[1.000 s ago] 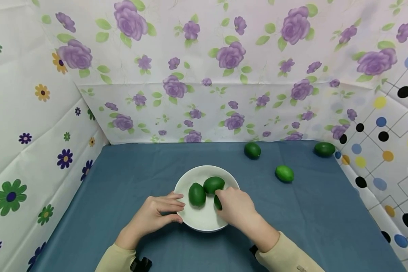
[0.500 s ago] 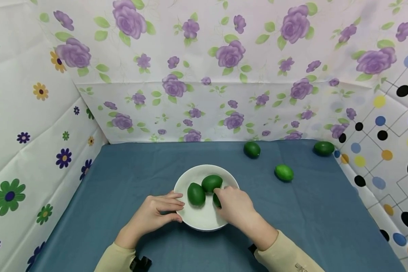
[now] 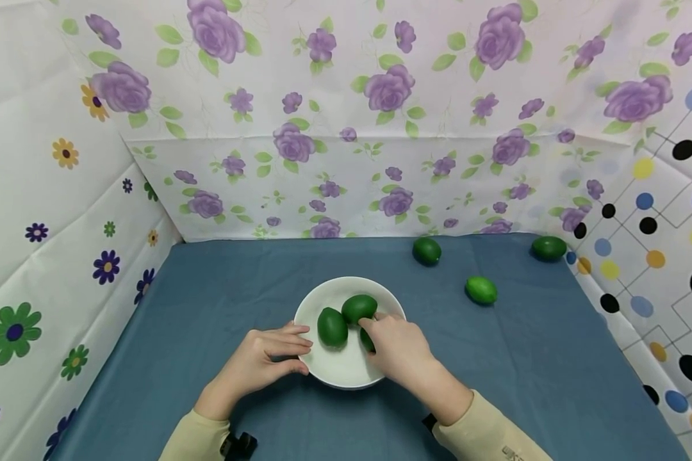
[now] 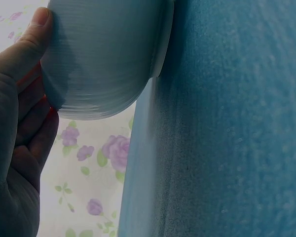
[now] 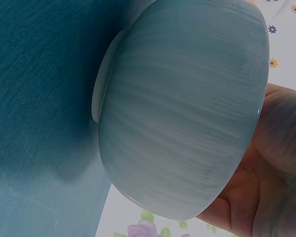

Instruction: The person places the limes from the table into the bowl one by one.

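Barely a shift since a second ago! We see the left hand [image 3: 268, 353], grip loosely curled over the rim, likely steadying the white bowl [image 3: 341, 373]; the right hand [image 3: 402, 347] curls snugly round one lime [image 3: 366, 341] inside. Two limes [image 3: 332, 327] nestle alongside, three loose limes [image 3: 481, 290] beyond on the table [image 3: 236, 278].

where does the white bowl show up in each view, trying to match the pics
Head: the white bowl sits below centre, seen from above, between the left hand and right hand.
Left wrist: upper left to top centre, bowl seen from outside.
Right wrist: large across the centre, bowl seen from outside.
Shared landmark: blue cloth, under the bowl in head, right side in left wrist, left side in right wrist.
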A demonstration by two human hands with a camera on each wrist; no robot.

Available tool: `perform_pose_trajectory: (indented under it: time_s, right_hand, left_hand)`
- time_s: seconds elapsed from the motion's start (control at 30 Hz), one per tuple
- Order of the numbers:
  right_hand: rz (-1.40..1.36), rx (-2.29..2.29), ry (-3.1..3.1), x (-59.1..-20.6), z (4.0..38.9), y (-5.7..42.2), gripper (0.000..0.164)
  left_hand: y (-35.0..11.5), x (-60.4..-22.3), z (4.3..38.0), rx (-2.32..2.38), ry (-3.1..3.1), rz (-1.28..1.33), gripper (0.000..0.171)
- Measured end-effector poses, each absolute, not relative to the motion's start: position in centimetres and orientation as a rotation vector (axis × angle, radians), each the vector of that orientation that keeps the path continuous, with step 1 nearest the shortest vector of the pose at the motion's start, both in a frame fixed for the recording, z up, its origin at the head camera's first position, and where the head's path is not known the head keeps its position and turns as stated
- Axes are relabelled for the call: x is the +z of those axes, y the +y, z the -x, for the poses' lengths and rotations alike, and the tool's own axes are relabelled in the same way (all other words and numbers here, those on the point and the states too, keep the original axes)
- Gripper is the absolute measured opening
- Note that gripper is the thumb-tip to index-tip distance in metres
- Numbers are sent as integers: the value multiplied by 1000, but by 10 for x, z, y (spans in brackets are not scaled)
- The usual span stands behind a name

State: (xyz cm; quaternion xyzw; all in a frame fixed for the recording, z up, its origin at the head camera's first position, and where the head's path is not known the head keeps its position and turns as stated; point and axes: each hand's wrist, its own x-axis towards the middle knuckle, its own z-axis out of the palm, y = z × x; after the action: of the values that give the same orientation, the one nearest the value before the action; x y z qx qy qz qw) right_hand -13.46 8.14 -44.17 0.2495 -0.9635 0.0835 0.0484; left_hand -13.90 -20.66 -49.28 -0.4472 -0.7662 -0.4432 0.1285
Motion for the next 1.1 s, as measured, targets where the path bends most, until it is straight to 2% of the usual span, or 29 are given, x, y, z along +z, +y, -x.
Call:
perform_pose_trajectory:
  time_s: [0.17, 0.4, 1.1]
  right_hand:
    - [-776, 259, -2936, -441, 135, 82, 40]
    - [-793, 282, -2935, -440, 135, 81, 26]
    - [-821, 279, -2946, -441, 135, 83, 44]
  left_hand:
    - [-206, -491, 140, -1272, -2226, 1301, 32]
    - [-206, -492, 139, -1277, -2224, 1302, 32]
    - [-206, -491, 138, -1280, -2227, 1299, 34]
